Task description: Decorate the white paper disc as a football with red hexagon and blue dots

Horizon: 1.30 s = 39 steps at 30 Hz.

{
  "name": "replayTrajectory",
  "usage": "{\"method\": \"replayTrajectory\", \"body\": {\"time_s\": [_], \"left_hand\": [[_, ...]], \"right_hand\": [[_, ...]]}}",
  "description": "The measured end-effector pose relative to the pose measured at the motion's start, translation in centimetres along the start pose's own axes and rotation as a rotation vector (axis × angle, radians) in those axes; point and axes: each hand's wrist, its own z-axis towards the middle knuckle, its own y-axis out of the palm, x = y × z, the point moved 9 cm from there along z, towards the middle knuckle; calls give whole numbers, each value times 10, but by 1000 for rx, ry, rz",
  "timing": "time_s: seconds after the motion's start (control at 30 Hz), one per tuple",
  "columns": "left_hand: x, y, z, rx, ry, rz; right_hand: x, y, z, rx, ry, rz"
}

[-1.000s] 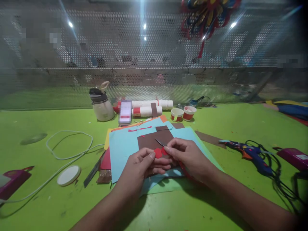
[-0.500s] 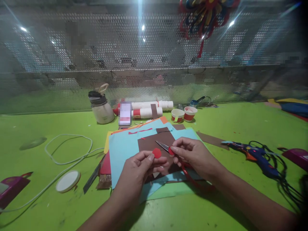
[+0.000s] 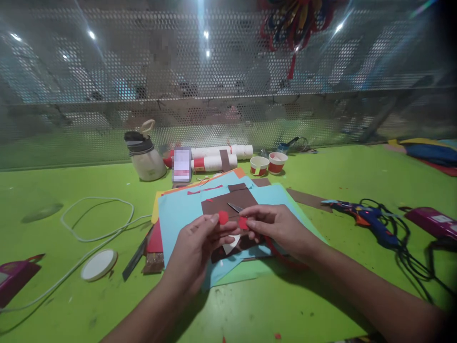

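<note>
Red disc point(image 3: 223, 217) is pinched at its edge by your left hand point(image 3: 195, 237), held above the brown sheet point(image 3: 216, 206). Your right hand point(image 3: 282, 227) clamps a second disc point(image 3: 243, 222) and carries the scissors point(image 3: 234, 207) too; that double hold could let the disc slip or the blade nick it. Beneath lie a white scrap point(image 3: 231, 245) and blue paper point(image 3: 178, 224); the glue gun point(image 3: 378, 227) lies well to your right.

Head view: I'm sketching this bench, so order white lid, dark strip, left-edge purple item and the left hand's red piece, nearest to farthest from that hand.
1. Red piece: pinched in the left hand.
2. Dark strip: to the hand's left.
3. White lid: left of the strip.
4. Purple item: at the picture's left edge.
</note>
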Motion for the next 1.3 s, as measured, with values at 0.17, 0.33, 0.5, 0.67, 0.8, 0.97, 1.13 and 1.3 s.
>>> {"method": "replayTrajectory", "body": {"time_s": [0.17,0.33,0.5,0.67,0.8,0.97,1.13,1.3], "left_hand": [[-7,-7,3,77,-44,65],[-7,-12,6,102,-10,82],[-9,-17,9,109,28,77],[-16,-15,12,80,15,87],[-18,-15,12,75,-4,62],[-23,-9,11,36,-73,26],[-29,-6,10,18,-100,17],[-30,-5,7,6,-99,32]], "right_hand": [[2,5,-3,-16,33,-10],[11,10,-9,-81,62,-93],[19,9,-12,-105,67,-155],[18,8,-14,-135,61,-242],[17,16,-19,-283,18,-434],[15,35,-34,-537,-68,-686],[18,47,-47,-670,-114,-867],[18,48,-51,-652,-149,-992]]}}
